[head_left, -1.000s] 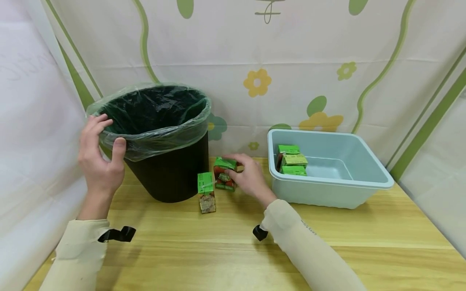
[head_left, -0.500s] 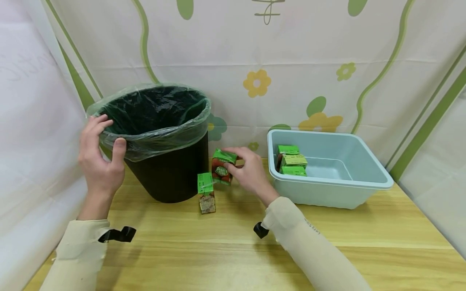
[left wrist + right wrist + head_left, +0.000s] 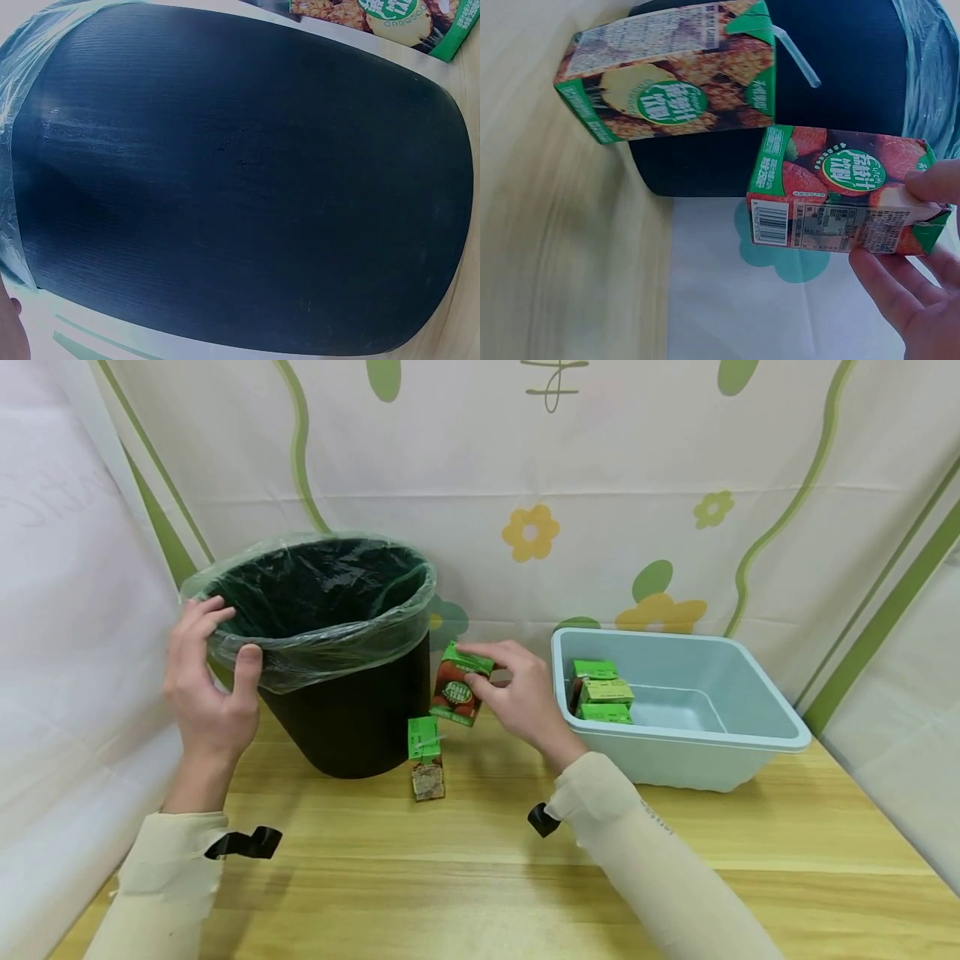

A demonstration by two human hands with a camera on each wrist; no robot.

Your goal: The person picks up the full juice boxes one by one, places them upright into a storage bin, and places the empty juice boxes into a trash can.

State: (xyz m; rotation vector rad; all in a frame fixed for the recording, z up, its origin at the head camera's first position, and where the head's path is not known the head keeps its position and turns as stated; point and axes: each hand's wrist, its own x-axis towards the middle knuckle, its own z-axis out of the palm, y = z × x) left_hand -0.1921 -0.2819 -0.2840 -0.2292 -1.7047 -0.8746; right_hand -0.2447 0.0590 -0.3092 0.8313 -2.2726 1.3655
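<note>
My right hand (image 3: 517,693) holds a red-and-green strawberry juice carton (image 3: 457,687) tilted in the air beside the black bin (image 3: 352,710); thumb and fingers pinch its top end (image 3: 922,206). A pineapple juice carton (image 3: 425,756) with a straw stands on the wooden table (image 3: 480,877) just below it, also in the right wrist view (image 3: 667,75). My left hand (image 3: 213,681) grips the bin's left rim over its clear liner bag (image 3: 322,635). The left wrist view is filled by the bin's dark side (image 3: 240,180).
A pale blue plastic tub (image 3: 720,727) sits at the right, with three green cartons (image 3: 600,691) stacked against its left inner wall. A flower-patterned cloth (image 3: 600,485) hangs behind, and white sheets close off both sides.
My right hand lifted the strawberry carton off the table and raised it, tilting it toward the bin. The left hand and the pineapple carton stayed put.
</note>
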